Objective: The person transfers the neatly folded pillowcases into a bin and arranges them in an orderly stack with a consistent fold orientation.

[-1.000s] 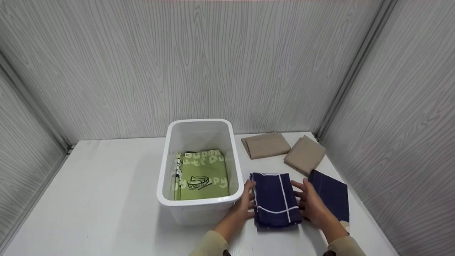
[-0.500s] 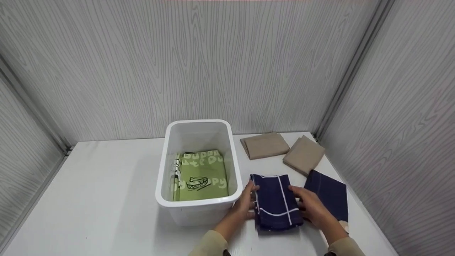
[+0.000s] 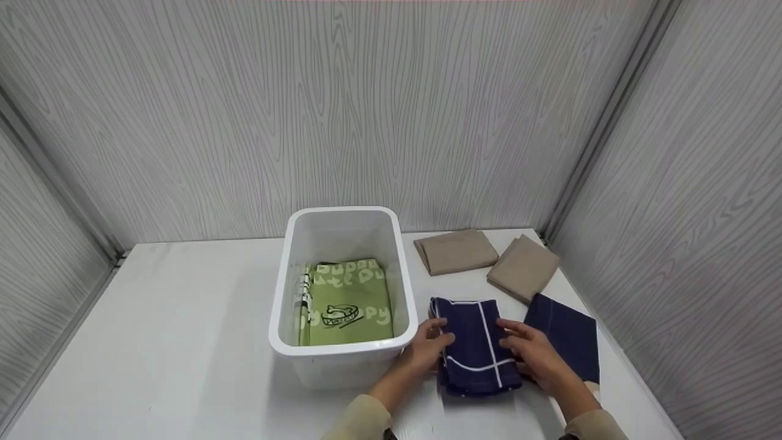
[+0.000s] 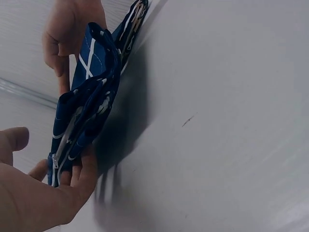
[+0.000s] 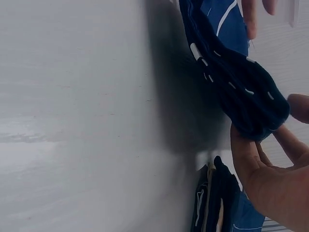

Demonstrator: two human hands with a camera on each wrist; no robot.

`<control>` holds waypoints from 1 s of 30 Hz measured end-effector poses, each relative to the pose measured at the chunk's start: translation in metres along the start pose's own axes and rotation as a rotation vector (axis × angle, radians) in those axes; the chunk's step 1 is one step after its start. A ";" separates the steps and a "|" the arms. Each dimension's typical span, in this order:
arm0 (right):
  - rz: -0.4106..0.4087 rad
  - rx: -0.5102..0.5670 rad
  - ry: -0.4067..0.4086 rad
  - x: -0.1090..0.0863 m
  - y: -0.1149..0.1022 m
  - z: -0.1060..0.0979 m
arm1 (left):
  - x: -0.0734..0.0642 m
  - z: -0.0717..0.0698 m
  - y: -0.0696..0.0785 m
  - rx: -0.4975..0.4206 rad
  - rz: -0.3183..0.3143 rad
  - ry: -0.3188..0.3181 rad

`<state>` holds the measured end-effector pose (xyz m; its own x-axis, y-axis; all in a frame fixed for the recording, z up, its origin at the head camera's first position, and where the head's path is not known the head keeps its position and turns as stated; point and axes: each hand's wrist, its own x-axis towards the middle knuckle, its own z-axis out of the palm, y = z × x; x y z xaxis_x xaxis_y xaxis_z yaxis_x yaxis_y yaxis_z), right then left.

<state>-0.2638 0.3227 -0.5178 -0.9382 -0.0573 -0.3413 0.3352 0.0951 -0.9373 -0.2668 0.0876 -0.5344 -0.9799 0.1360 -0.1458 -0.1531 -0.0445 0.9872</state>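
A folded navy cloth [image 3: 470, 342] with white lines is held between my two hands, raised a little over the table. My left hand [image 3: 424, 348] grips its left edge, some fingers underneath and fingertips on top. On the right edge my right hand [image 3: 534, 354] holds it, with fingers below and the thumb at the edge in the right wrist view. A zipper [image 4: 54, 163] shows along the left side of the cloth in the left wrist view. Folded layers hang slightly loose at the near edge. The cloth hides part of both hands' fingers.
Left of the hands stands a white plastic bin [image 3: 342, 349] with folded green printed cloth [image 3: 351, 299] inside. Two beige folded cloths [image 3: 457, 251] lie at the back right. Another navy folded cloth [image 3: 568, 336] lies beside my right hand, near the right wall [image 3: 690, 244].
My right hand has moved in against the cloth's right edge. My left hand's fingertips have come up over its left edge. The bin and other cloths stay put.
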 end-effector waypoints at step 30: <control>-0.098 -0.030 0.038 -0.004 -0.011 -0.002 | 0.002 -0.003 0.008 0.084 0.163 -0.040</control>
<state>-0.2645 0.3241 -0.5057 -0.9692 -0.0305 -0.2444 0.2391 0.1203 -0.9635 -0.2703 0.0843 -0.5271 -0.9848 0.1731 0.0176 0.0203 0.0136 0.9997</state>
